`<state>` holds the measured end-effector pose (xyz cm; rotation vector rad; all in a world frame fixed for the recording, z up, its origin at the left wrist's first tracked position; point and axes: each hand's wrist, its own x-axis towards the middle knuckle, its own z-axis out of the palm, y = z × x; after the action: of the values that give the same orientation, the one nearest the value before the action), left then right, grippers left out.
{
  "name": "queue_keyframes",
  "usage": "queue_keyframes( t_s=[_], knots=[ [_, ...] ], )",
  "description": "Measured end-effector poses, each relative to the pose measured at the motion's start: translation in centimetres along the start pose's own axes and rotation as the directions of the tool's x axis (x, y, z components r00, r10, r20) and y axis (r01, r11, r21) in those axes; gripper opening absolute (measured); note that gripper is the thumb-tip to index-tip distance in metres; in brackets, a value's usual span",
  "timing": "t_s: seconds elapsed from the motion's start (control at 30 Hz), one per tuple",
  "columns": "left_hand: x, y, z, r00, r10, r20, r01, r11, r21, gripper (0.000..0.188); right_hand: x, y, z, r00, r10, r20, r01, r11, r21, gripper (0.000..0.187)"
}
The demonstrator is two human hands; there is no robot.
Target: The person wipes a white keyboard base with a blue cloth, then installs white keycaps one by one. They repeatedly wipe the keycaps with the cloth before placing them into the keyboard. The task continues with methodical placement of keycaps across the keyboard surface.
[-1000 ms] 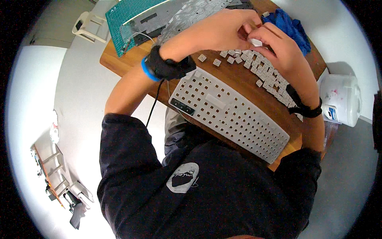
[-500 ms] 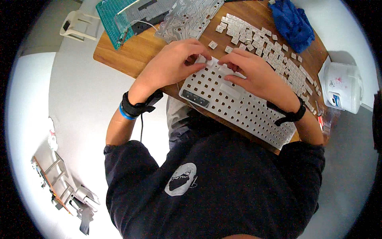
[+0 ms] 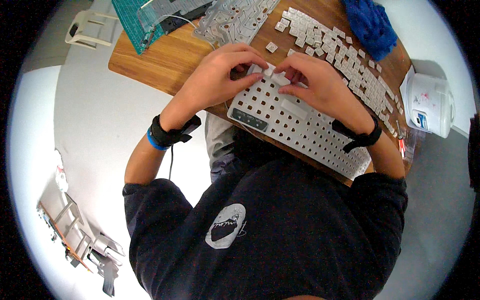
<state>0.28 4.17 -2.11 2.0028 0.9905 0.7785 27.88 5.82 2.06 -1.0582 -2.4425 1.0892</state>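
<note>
A white keyboard case [image 3: 312, 131] with rows of square holes lies at a slant across the table's near edge. My left hand [image 3: 225, 70] is at its upper left corner, thumb and forefinger curled close together; what lies between them is too small to make out. Beside it, my right hand [image 3: 320, 82] pinches a white keycap [image 3: 281, 78] between fingers and thumb, low over the top rows. Another pale keycap [image 3: 268, 71] sits between the two hands. A dark indicator strip [image 3: 250, 120] is set in the case's near left corner.
Many loose white keycaps [image 3: 362, 80] are spread beyond my right hand. A keyboard membrane sheet [image 3: 235, 22], a green cutting mat [image 3: 129, 25] and a blue cloth [image 3: 371, 27] lie at the far side. A white lidded container [image 3: 430, 107] stands at the right.
The table and case have shifted slightly in the view. My right thumb and fingers have drawn nearer my left hand, and the keycap between them shows more plainly.
</note>
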Motion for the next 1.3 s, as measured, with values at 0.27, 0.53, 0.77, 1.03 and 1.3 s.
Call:
queue_keyframes(
  t_s=[0.27,0.53,0.77,1.03,1.3],
  knots=[
    [-0.6,-0.5,0.6,0.994,0.086,-0.065,-0.081,0.994,0.078,0.026,0.2,-0.3,-0.4,0.999,-0.001,0.032,0.002,0.999,-0.035,0.033],
    [-0.6,-0.6,1.1,0.984,0.115,-0.137,-0.11,0.993,0.047,0.02,0.4,-0.9,-0.5,0.98,0.176,0.097,-0.178,0.984,0.01,0.032],
    [-0.6,-0.7,0.9,0.982,0.157,-0.104,-0.145,0.983,0.109,0.024,0.4,0.1,-0.2,0.999,-0.009,0.033,0.01,0.999,-0.05,0.031],
    [-0.8,-0.6,1.0,0.991,0.1,-0.089,-0.091,0.99,0.105,0.026,1.2,0.6,-0.6,0.996,-0.09,0.025,0.091,0.992,-0.088,0.03],
    [0.7,-0.8,2.0,0.996,0.065,-0.057,-0.058,0.991,0.121,0.023,0.5,3.3,-0.2,0.998,-0.05,0.041,0.053,0.995,-0.087,0.039]
  ],
)
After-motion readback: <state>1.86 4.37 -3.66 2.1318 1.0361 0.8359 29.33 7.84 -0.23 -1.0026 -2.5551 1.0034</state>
